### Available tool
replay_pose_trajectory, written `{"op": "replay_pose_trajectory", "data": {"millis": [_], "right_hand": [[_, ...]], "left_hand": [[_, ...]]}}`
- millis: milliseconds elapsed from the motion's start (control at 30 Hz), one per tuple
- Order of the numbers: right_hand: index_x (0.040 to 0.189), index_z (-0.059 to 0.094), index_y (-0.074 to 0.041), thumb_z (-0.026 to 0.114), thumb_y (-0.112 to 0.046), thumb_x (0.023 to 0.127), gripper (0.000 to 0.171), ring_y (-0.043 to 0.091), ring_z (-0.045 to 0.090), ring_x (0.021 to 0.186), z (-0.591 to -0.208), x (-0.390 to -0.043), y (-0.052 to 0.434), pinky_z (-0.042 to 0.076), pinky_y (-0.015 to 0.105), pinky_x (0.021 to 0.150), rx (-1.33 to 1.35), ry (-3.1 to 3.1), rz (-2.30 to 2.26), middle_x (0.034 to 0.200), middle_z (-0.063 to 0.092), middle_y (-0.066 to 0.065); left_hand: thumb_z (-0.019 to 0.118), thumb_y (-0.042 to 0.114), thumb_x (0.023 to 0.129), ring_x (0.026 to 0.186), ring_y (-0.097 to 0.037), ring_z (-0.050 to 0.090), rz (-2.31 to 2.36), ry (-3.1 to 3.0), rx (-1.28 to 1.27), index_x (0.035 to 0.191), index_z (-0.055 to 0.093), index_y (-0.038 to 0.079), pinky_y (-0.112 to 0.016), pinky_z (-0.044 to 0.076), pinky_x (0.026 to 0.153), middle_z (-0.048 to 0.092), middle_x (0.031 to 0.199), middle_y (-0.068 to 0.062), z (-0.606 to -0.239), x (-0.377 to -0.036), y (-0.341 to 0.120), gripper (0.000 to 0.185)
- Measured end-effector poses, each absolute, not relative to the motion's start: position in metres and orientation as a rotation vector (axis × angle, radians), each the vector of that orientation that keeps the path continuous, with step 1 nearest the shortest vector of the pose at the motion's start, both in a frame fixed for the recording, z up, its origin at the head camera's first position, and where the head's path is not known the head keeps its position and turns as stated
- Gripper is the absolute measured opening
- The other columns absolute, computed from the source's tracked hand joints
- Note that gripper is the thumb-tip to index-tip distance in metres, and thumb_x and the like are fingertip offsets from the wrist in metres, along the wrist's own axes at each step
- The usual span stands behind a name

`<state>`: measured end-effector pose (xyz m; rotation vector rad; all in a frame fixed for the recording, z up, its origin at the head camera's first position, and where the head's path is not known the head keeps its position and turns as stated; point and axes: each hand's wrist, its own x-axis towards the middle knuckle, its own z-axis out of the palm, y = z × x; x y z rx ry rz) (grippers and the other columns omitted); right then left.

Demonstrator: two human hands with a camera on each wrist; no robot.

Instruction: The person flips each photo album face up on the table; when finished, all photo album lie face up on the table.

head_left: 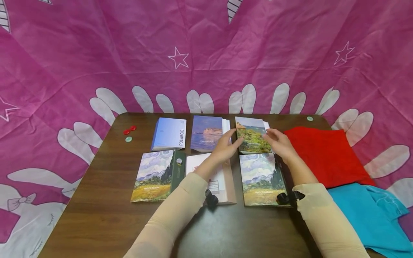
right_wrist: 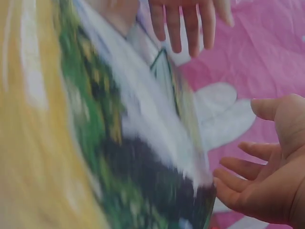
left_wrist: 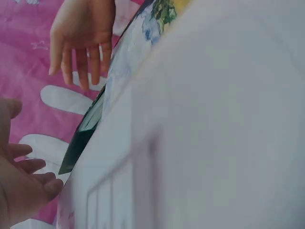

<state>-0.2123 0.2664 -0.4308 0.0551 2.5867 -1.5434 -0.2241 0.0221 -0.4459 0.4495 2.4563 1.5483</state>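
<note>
Head view: left hand [head_left: 224, 146] and right hand [head_left: 282, 144] stand apart, fingers loose, the garden-scene album [head_left: 252, 135] between them; the step looks like alignment, the next move likely calling for even side pressure.

Dark brown wood-grain table [head_left: 96, 193] in front of me. Six albums on it, two rows of three. Far row, from my left: blue-white POLAROID album [head_left: 168, 133], sea-cliff album [head_left: 205, 130], garden album [head_left: 252, 135]. Near row: wheat-field album [head_left: 154, 175], white album [head_left: 224, 181] (I see it partly hidden), second wheat-field album [head_left: 262, 175]. Far left: two red discs [head_left: 126, 132], green disc [head_left: 128, 139] beside. Far right corner: another green disc [head_left: 310, 118]. Right side: red cloth [head_left: 326, 156], blue cloth [head_left: 364, 211] nearer me.
</note>
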Motion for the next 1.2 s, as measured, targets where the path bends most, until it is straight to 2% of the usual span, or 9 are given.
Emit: {"op": "replay_pose_trajectory", "data": {"millis": [267, 500, 833, 967, 1200], "right_hand": [[0.156, 0.031, 0.000, 0.056, -0.025, 0.105, 0.062, 0.038, 0.038, 0.144, -0.417, -0.198, 0.226, 0.030, 0.054, 0.117, -0.028, 2.474, -1.768, 0.153, 0.042, 0.026], [0.154, 0.033, 0.003, 0.057, -0.023, 0.105, 0.060, 0.033, 0.040, 0.143, -0.421, -0.186, 0.191, 0.030, 0.047, 0.119, -0.063, 2.321, -1.967, 0.152, 0.044, 0.024], [0.153, 0.037, -0.001, 0.058, -0.023, 0.104, 0.057, 0.036, 0.046, 0.138, -0.435, -0.171, 0.138, 0.039, 0.050, 0.113, -0.151, 2.294, -1.901, 0.150, 0.047, 0.023], [0.154, 0.035, 0.001, 0.059, -0.020, 0.104, 0.059, 0.036, 0.046, 0.138, -0.436, -0.165, 0.116, 0.041, 0.050, 0.112, -0.206, 2.208, -1.913, 0.150, 0.046, 0.024], [0.153, 0.036, 0.002, 0.060, -0.020, 0.103, 0.060, 0.036, 0.047, 0.137, -0.442, -0.154, 0.081, 0.039, 0.051, 0.113, -0.259, 2.126, -1.897, 0.150, 0.048, 0.023]], "left_hand": [[0.050, 0.049, 0.104, 0.151, -0.029, 0.028, 1.417, 2.520, 0.534, 0.160, 0.031, 0.018, -0.049, 0.027, 0.120, 0.032, 0.164, -0.008, -0.438, -0.210, -0.010, 0.066], [0.052, 0.047, 0.103, 0.147, -0.033, 0.035, 1.361, 2.584, 0.537, 0.159, 0.035, 0.015, -0.053, 0.029, 0.118, 0.037, 0.161, -0.010, -0.435, -0.197, -0.047, 0.066], [0.056, 0.041, 0.103, 0.147, -0.037, 0.033, 1.381, 2.661, 0.430, 0.156, 0.038, 0.006, -0.058, 0.031, 0.116, 0.035, 0.161, -0.017, -0.442, -0.173, -0.113, 0.065], [0.056, 0.041, 0.103, 0.145, -0.037, 0.037, 1.360, 2.688, 0.364, 0.156, 0.038, 0.007, -0.057, 0.038, 0.112, 0.035, 0.161, -0.015, -0.441, -0.160, -0.139, 0.065], [0.059, 0.035, 0.104, 0.145, -0.038, 0.036, 1.447, 2.711, 0.315, 0.154, 0.037, -0.001, -0.051, 0.034, 0.116, 0.036, 0.159, -0.021, -0.445, -0.143, -0.186, 0.066]]}}
